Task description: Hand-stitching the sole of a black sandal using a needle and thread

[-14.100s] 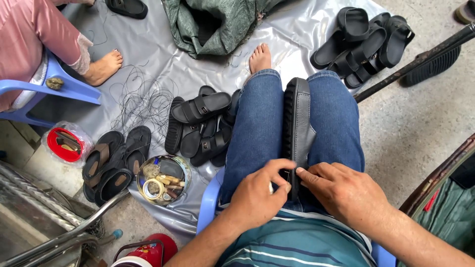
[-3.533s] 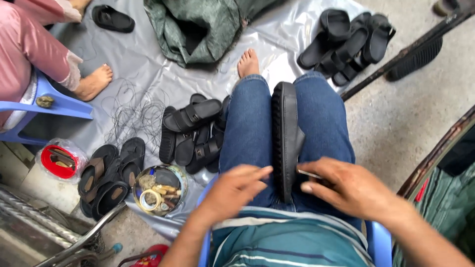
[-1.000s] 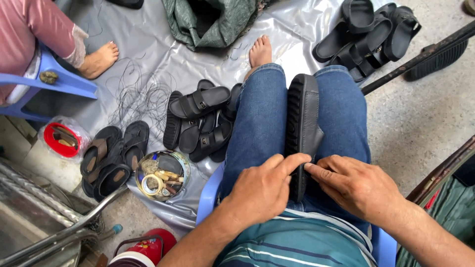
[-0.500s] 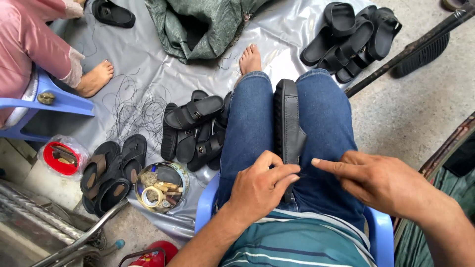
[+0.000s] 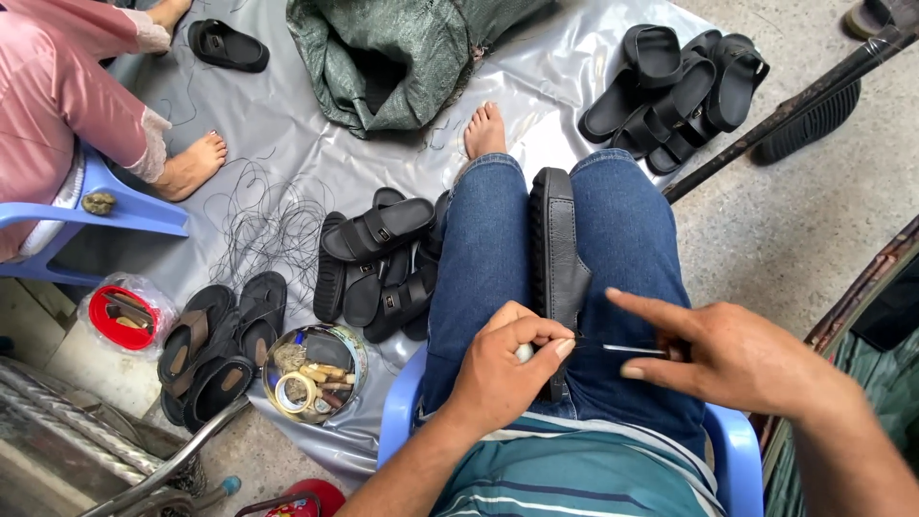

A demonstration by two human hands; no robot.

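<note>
One black sandal (image 5: 553,258) stands on edge between your knees, clamped by your jeans, its long axis running straight away from you — toe end toward your bare foot (image 5: 486,131), heel end at your hands. Your left hand (image 5: 503,369) is closed around a small pale tool handle at the sandal's near end, fingers curled together. Your right hand (image 5: 737,356) sits just beside it, index finger stretched out, thumb and other fingers pinching a thin metal needle (image 5: 627,349) that lies crosswise, pointing at the sandal. To your left on the grey sheet (image 5: 287,144) lies a pile of black sandals (image 5: 378,263); near it, a round tin (image 5: 311,371) of tape rolls and bits, and further left a clear tub with a red lid (image 5: 123,316). A green sack (image 5: 402,53) slumps ahead — more sandals (image 5: 675,91) lie far right.
</note>
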